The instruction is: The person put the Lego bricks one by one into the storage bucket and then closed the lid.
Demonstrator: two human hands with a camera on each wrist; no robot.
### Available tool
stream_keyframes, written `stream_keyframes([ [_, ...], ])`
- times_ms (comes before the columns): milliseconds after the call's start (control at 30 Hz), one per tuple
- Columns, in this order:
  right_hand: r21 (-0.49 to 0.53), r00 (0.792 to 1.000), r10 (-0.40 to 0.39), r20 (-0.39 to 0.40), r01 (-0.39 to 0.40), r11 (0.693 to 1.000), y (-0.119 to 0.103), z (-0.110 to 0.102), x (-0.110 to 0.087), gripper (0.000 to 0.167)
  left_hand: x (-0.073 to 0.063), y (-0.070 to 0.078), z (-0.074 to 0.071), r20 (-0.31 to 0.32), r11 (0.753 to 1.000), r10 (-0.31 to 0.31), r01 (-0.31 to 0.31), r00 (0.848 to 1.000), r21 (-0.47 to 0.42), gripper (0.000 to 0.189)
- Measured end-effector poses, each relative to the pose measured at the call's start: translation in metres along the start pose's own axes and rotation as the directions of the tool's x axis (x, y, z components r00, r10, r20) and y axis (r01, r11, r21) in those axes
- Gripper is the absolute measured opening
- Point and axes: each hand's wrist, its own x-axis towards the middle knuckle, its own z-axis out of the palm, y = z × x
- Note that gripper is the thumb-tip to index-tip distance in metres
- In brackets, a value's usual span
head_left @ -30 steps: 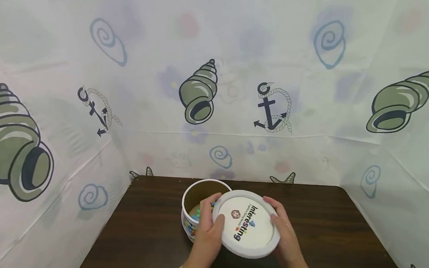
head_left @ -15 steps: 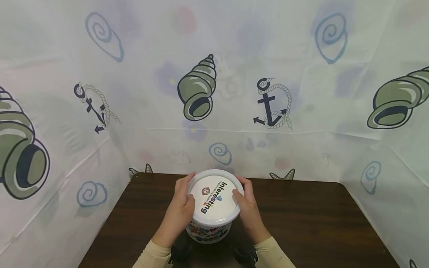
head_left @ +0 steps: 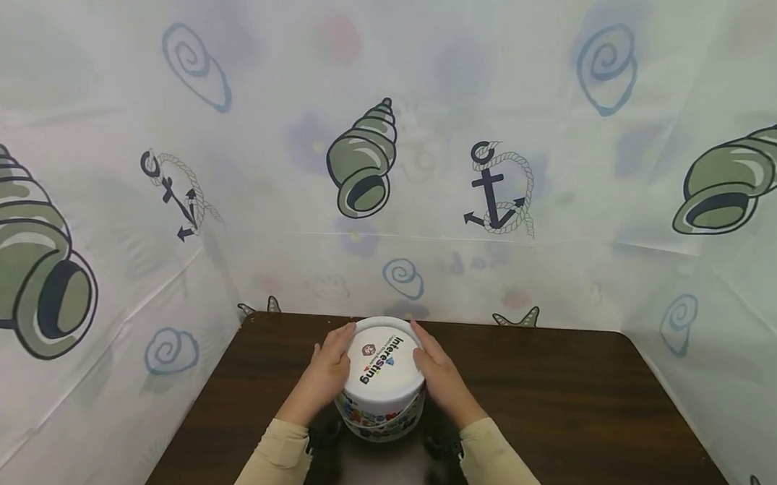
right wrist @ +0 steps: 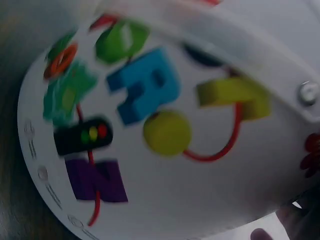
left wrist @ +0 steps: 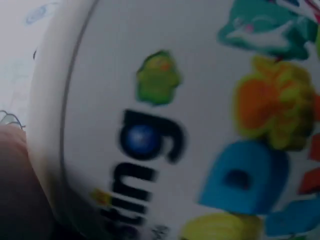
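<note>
A white round tub [head_left: 381,416], printed with colourful toy pictures, stands upright near the middle of the table. Its white lid [head_left: 386,362], lettered "Interesting", sits over the opening, so the inside is hidden. From the left, my left hand [head_left: 326,374] holds the lid's edge; my right hand [head_left: 444,375] holds the opposite edge, its thumb close to the rim. In the left wrist view the tub's printed wall [left wrist: 190,115] fills most of the picture, with part of the hand [left wrist: 20,185] at lower left. A white strap handle [right wrist: 240,45] crosses the wall in the right wrist view.
The dark wooden table [head_left: 570,409] extends on both sides of the tub. A white cloth [head_left: 268,158] with shell and anchor prints hangs behind it and along both sides. Dark bands with devices [head_left: 445,447] sit under the cream sleeves [head_left: 502,464].
Both hands carried the lid left from beside the tub onto its opening. Since then the lid has settled slightly lower, and the hands have shifted along its sides.
</note>
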Motion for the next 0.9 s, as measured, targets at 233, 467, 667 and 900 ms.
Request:
stream_keyframes([
  [233,-0.030,1.000,0.010,-0.015,-0.011,0.999,0.007,0.005,-0.002,0.051,-0.007,-0.014,0.005,0.024,0.994,-0.074,0.076,0.997,-0.077,0.056],
  [467,-0.030,0.999,0.030,-0.021,-0.030,0.999,0.008,0.007,0.006,0.050,0.000,-0.016,0.007,-0.002,0.995,-0.055,0.055,0.998,-0.086,0.055],
  [667,-0.097,0.998,0.039,-0.044,-0.043,0.994,0.010,0.013,-0.001,0.052,-0.006,-0.018,0.015,-0.048,0.996,-0.085,0.086,0.995,0.016,0.054],
  [900,-0.364,0.998,0.017,-0.068,-0.041,0.931,-0.003,-0.003,-0.020,0.073,-0.021,-0.024,0.009,-0.131,0.978,0.014,0.014,0.991,0.206,0.049],
])
